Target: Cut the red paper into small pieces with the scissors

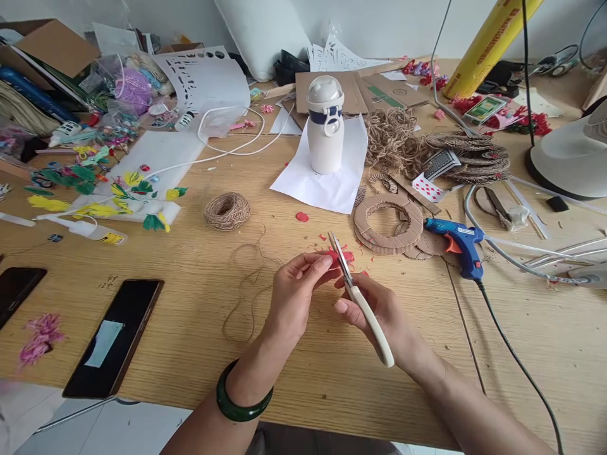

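Between the thumb and fingers of my left hand [296, 291] a small red piece [333, 258] is pinched; whether it is paper or felt I cannot tell. My right hand [384, 309] is closed around the cream handles of a pair of scissors [372, 319]. Their blades point away from me and lie against the red piece. Small red scraps are scattered on the table just beyond my fingers, and a red disc [302, 217] lies a little farther off. A loose strand of twine [232, 316] curls left of my left hand.
A twine ball [226, 211] and a white bottle on paper [326, 142] stand beyond my hands. To the right are cardboard rings [389, 222] and a blue glue gun [458, 243] with its cord. A phone [114, 338] lies left, near the table's front edge.
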Demonstrator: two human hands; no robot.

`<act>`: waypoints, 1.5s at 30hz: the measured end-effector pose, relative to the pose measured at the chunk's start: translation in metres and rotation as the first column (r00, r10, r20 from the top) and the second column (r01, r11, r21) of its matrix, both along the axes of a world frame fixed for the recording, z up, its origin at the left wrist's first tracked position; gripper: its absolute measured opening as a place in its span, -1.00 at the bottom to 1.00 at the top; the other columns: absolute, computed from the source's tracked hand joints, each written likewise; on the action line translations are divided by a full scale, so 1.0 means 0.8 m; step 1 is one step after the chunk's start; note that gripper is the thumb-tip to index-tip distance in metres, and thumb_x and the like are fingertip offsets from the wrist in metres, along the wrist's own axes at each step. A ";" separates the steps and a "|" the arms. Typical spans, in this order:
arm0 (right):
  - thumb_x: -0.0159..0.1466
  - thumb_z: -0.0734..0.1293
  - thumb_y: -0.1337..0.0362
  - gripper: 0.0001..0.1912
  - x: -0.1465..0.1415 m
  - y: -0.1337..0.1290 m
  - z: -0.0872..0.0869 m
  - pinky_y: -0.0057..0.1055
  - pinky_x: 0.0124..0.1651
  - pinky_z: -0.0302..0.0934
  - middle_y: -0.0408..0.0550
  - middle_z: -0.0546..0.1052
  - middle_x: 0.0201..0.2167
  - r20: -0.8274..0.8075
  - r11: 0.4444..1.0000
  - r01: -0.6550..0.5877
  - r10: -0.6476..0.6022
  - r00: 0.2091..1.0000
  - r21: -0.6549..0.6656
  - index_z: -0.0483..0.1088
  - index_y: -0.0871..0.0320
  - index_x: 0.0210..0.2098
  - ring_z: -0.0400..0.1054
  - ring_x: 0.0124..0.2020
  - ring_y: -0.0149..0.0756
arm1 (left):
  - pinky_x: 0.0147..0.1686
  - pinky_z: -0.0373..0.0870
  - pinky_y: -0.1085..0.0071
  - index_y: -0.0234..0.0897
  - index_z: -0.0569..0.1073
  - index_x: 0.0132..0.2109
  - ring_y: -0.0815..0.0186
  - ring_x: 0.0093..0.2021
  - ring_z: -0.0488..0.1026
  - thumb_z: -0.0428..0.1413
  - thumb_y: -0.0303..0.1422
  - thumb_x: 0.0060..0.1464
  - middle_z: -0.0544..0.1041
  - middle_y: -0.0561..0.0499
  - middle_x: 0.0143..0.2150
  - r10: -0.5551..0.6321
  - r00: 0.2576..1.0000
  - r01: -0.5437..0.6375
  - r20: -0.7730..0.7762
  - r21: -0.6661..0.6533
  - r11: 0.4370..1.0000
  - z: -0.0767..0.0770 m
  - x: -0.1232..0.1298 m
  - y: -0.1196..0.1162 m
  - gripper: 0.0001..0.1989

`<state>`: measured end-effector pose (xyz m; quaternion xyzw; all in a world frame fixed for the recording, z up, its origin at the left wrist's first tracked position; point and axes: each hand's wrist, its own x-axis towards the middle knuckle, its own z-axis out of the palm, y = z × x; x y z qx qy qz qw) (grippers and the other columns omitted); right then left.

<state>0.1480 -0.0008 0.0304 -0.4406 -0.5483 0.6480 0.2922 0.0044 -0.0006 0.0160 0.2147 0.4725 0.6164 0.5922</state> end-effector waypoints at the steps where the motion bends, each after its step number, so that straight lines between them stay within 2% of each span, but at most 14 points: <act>1: 0.11 0.49 0.03 -0.57 0.000 -0.001 0.000 -0.45 -0.46 -0.05 -0.23 0.24 -0.51 0.004 1.000 0.000 0.000 1.000 0.004 0.36 0.23 -0.26 0.04 -0.48 -0.42 | -0.14 0.52 0.36 -0.31 0.59 -0.40 0.32 -0.29 0.58 0.32 -0.34 -0.03 0.65 -0.01 -0.32 0.001 1.000 -0.001 0.001 0.003 1.000 0.000 0.000 0.000 -0.88; 9: 0.13 0.48 0.05 -0.61 0.000 -0.003 -0.007 -0.46 -0.48 -0.05 -0.24 0.21 -0.51 0.004 1.000 0.002 -0.002 1.000 0.020 0.33 0.22 -0.31 0.02 -0.49 -0.44 | -0.17 0.52 0.41 -0.30 0.60 -0.38 0.33 -0.25 0.57 0.29 -0.35 0.00 0.65 0.00 -0.31 -0.010 1.000 0.011 -0.020 0.023 1.000 -0.002 0.003 -0.003 -0.90; 20: 0.14 0.48 0.07 -0.63 -0.003 -0.002 -0.012 -0.49 -0.54 -0.01 -0.27 0.21 -0.56 -0.018 1.000 0.027 -0.027 0.999 0.003 0.34 0.21 -0.32 0.06 -0.55 -0.47 | -0.19 0.52 0.40 -0.30 0.60 -0.43 0.35 -0.31 0.56 0.32 -0.33 -0.05 0.63 0.00 -0.31 0.015 1.000 -0.015 -0.010 0.010 1.000 -0.004 0.004 -0.002 -0.87; 31: 0.10 0.47 -0.06 -0.55 -0.001 0.000 -0.012 -0.49 -0.57 0.06 -0.25 0.21 -0.58 0.065 1.000 0.020 -0.021 0.998 0.016 0.34 0.20 -0.37 0.11 -0.57 -0.45 | -0.15 0.52 0.43 -0.30 0.60 -0.39 0.36 -0.27 0.57 0.31 -0.36 -0.01 0.64 0.01 -0.33 -0.016 0.999 0.016 0.030 0.005 1.000 -0.002 0.001 -0.001 -0.91; 39: 0.07 0.46 -0.13 -0.50 0.000 0.000 -0.012 -0.49 -0.59 0.10 -0.22 0.25 -0.58 0.111 0.999 0.028 -0.030 0.993 0.020 0.37 0.20 -0.36 0.12 -0.60 -0.45 | -0.15 0.52 0.34 -0.32 0.59 -0.38 0.27 -0.24 0.57 0.31 -0.33 -0.05 0.64 -0.03 -0.31 -0.010 1.000 0.010 0.027 -0.012 1.000 -0.003 0.000 0.000 -0.86; 45: 0.07 0.46 -0.12 -0.51 -0.002 0.001 -0.013 -0.49 -0.61 0.06 -0.25 0.21 -0.61 0.126 1.000 0.020 -0.023 0.992 0.023 0.36 0.19 -0.39 0.09 -0.62 -0.47 | -0.12 0.51 0.31 -0.33 0.59 -0.37 0.28 -0.24 0.56 0.32 -0.33 -0.06 0.64 -0.04 -0.31 0.001 1.000 -0.001 0.022 -0.031 1.000 -0.004 -0.002 0.000 -0.86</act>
